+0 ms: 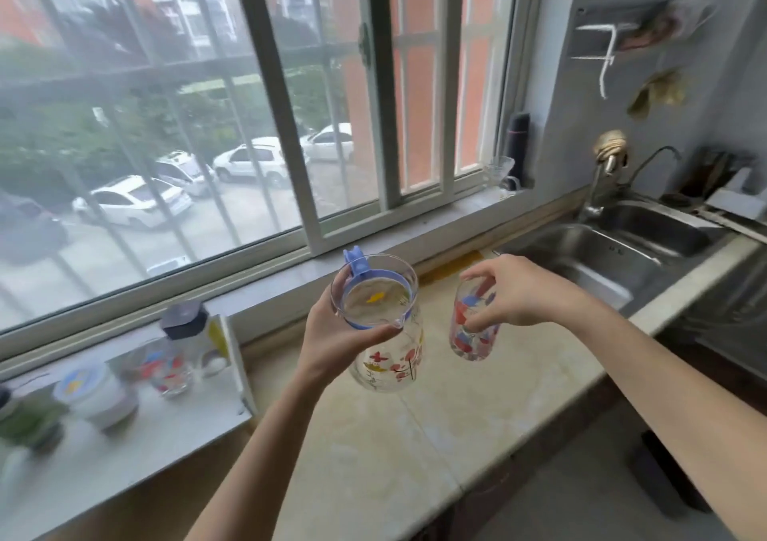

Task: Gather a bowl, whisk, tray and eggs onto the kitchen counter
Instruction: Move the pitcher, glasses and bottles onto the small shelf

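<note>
Left grip (332,345) clasps pitcher (390,362); right grip (519,291) clasps glass (467,335) (over counter (415,437), near sink (622,250)).

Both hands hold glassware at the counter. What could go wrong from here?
1. The right hand pinches the tumbler only near its rim, from above; that grip may slip and drop it on the counter.
2. The left hand holds the pitcher at its neck; pitcher and tumbler hang close and may knock together.
</note>
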Tool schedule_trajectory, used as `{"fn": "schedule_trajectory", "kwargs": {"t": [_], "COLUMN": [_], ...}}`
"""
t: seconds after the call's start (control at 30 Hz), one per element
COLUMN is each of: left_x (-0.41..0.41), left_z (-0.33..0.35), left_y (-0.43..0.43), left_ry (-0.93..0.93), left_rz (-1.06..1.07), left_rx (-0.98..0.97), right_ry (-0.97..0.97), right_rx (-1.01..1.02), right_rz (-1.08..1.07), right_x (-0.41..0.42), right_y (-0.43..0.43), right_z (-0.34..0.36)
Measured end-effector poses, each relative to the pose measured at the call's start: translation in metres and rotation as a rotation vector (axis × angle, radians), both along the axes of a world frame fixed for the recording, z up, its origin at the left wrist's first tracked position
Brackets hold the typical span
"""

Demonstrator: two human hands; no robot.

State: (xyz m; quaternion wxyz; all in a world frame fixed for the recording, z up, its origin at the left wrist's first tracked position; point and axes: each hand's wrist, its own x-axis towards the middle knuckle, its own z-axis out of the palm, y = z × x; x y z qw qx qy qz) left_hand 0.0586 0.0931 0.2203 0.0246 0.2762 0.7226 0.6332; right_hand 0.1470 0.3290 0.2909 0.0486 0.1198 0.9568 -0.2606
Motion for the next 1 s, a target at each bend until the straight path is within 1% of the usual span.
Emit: {"fn": "schedule_trajectory", "kwargs": {"t": [0.13,0.27,0.5,0.73,1.0], "left_x": [0.012,0.017,0.005,-0.009,-0.017], "left_z": [0.008,0.010,0.006,-0.005,-0.023], "left_y": [-0.040,-0.083,-0.172,-0.271,-0.358], "left_ry": [0.041,0.054,0.022,0.005,-0.057], "left_rz": [0.031,0.119,0.255,0.416,0.612], "left_rx": [-0.015,0.013,0.026,0.015,0.061], "right_ry": [0.011,0.011,-0.009,-0.025,-0.064], "right_rx": [-0.024,-0.015,0.004,-0.030,-0.055], "right_rz": [0.053,0.119,0.267,0.394,0.481], "right_x": [0.003,-0.011,-0.061,-0.120,-0.170], "right_y": [-0.039,-0.081,-0.164,-0.261,-0.342], "right_z": [0.006,0.006,0.000,-0.013,-0.048]}}
